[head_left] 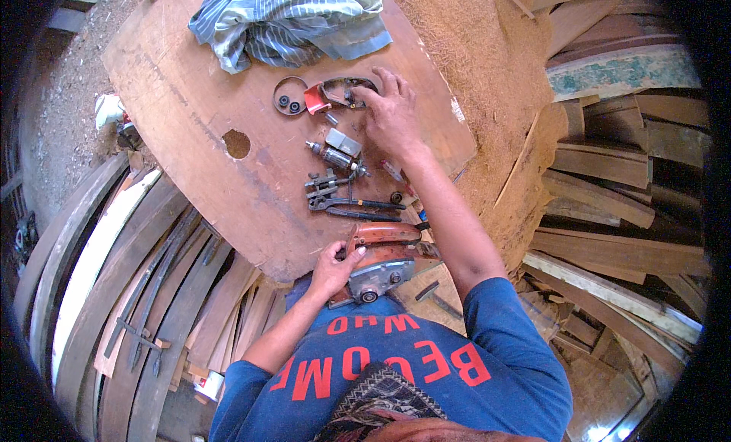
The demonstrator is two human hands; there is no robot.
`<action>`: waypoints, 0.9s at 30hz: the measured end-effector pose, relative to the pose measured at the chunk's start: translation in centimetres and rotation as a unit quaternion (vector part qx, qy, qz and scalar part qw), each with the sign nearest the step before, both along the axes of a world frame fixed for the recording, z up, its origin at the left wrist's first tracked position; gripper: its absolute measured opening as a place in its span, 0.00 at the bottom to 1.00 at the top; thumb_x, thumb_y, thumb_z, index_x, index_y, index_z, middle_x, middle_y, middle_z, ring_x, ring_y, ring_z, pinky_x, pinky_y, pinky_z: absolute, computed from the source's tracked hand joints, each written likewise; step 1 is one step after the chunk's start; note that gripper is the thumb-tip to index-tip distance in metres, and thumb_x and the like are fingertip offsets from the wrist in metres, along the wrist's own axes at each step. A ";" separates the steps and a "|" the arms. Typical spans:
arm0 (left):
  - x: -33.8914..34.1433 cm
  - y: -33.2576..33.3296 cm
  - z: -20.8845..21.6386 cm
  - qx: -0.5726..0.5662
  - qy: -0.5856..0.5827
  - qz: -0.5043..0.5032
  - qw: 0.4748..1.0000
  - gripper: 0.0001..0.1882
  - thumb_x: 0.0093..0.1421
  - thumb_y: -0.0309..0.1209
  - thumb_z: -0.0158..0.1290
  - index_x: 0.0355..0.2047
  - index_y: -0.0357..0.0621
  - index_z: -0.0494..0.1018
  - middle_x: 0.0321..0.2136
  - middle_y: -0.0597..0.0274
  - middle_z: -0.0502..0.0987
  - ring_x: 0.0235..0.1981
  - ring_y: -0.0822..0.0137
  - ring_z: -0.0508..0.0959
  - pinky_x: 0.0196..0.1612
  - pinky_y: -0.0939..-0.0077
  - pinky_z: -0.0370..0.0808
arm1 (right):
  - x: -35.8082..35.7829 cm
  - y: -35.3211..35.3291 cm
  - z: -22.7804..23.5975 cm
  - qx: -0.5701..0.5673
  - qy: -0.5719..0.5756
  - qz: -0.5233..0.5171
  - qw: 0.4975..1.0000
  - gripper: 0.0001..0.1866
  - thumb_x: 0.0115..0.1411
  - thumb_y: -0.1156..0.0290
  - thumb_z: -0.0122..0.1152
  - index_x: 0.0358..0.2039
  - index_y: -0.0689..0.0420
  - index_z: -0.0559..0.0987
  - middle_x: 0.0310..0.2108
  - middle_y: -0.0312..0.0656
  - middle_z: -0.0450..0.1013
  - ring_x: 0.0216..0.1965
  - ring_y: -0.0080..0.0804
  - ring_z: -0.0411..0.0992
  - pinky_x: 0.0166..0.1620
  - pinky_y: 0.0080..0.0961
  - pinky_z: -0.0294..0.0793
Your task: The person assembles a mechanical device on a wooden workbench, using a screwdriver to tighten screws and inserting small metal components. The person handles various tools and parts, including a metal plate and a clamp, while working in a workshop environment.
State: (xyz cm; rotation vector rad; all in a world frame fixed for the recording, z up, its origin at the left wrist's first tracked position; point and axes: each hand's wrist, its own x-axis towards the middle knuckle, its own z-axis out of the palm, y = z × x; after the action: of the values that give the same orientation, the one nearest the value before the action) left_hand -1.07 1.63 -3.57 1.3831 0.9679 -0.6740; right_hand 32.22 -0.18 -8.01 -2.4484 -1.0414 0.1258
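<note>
My left hand (335,268) grips the orange body of a power tool (384,252), apparently an electric planer with a grey metal side, held close against my shirt. At the far side of the board, my right hand (390,111) has its thumb and fingers curled around the right end of a dark curved cover (339,90). A red piece (315,99) adjoins that cover's left end. Left of it lies a thin ring (278,99) with two small round black parts (289,104) inside. A motor armature (333,156) and a small grey block (343,142) lie nearer me.
Black-handled pliers (358,207) and a metal clamp-like tool (324,185) lie on the brown board (205,183), which has a round hole. A striped cloth (293,27) is bunched at its far edge. Sawdust (480,76) and curved timber (609,164) surround it; a hammer (438,297) lies nearby.
</note>
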 end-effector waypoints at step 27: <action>0.5 0.0 0.6 -0.027 -0.006 0.051 0.998 0.28 0.66 0.49 0.66 0.49 0.33 0.80 0.40 0.54 0.85 0.41 0.68 0.82 0.46 0.69 0.79 | -2.0 -5.6 2.3 0.000 0.190 0.020 0.982 0.06 0.62 0.76 0.64 0.39 0.63 0.85 0.39 0.53 0.79 0.42 0.54 0.79 0.47 0.44 0.79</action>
State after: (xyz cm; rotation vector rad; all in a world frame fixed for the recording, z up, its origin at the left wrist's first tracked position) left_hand -0.58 1.59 -3.02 1.2806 0.9964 -0.6114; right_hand 30.24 -5.77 -5.73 -2.2802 -0.9162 0.5815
